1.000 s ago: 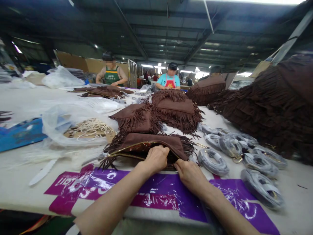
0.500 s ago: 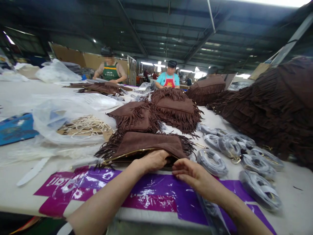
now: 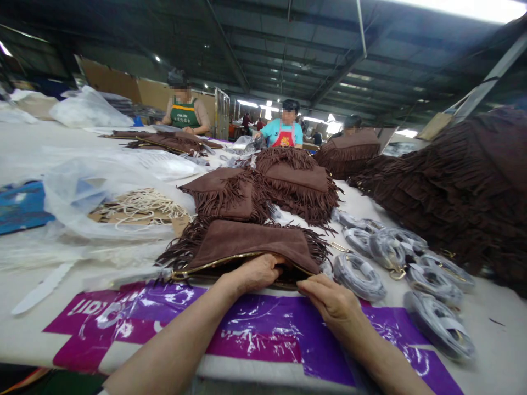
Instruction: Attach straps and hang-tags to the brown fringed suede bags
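A brown suede bag [image 3: 251, 240] with fringed sides lies before me, its gold zipper [image 3: 222, 258] undone along the near edge. My left hand [image 3: 263, 271] reaches into the opening, its fingertips hidden inside, so its grip cannot be made out. At the right end of the opening, my right hand [image 3: 327, 293] pinches the bag's near edge between thumb and fingers. Beneath both forearms lies shiny purple and magenta plastic [image 3: 263, 323].
Wrapped strap coils [image 3: 358, 277] lie to the right, below a large pile of brown fringed bags [image 3: 461, 192]. More bags [image 3: 292, 181] lie ahead. White strings [image 3: 144, 206] and clear plastic are at left. Two people [image 3: 284, 131] [image 3: 185, 112] work across the table.
My right hand's fingers have closed from a looser spread onto the bag's edge. My left hand stays in the opening. The camera view has shifted slightly.
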Demonstrator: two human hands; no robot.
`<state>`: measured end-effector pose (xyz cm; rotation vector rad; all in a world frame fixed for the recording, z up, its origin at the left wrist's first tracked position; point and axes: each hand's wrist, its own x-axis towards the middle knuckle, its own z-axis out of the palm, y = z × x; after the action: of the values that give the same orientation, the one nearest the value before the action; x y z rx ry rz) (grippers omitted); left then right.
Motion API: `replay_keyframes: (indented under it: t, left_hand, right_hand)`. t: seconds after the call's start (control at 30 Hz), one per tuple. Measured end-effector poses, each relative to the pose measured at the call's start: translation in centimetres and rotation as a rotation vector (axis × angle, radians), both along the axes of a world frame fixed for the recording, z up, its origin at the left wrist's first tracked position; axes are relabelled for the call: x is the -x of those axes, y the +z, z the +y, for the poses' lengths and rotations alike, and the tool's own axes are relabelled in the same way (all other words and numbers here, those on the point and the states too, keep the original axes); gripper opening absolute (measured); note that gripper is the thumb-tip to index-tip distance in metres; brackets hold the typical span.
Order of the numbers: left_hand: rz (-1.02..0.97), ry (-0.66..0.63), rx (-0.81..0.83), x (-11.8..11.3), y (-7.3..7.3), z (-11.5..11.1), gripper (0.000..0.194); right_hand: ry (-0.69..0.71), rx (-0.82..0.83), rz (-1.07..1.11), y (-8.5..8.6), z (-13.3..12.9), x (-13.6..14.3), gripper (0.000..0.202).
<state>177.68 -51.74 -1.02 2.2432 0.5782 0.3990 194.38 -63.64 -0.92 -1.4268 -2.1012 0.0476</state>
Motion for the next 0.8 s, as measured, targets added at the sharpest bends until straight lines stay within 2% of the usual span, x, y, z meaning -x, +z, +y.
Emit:
replay_keyframes:
  t: [0.13, 0.3, 0.47, 0.7, 0.8]
  left_hand:
    - [-0.001, 0.047, -0.051, -0.1, -0.6, 0.2, 0.044]
    - [0.032, 0.143, -0.257, -0.5, -0.5, 0.0, 0.038]
    - [0.058, 0.161, -0.302, -0.7, -0.1, -0.1, 0.033]
    - [0.099, 0.217, -0.28, -0.7, -1.1, -0.3, 0.034]
    - [0.086, 0.21, -0.318, -0.7, -1.0, -0.5, 0.035]
  right_hand:
    - [-0.186, -0.08, -0.065, -0.1, 0.2, 0.3, 0.024]
    - [-0.325, -0.158, -0.264, -0.3, 0.4, 1.2, 0.03]
    - [-0.356, -0.204, -0.319, -0.7, 0.4, 1.0, 0.027]
    - [-0.4, -0.211, -0.406, -0.8, 0.5, 1.4, 0.028]
    - [-0.405, -0.213, -0.409, -0.8, 0.7, 1.6, 0.029]
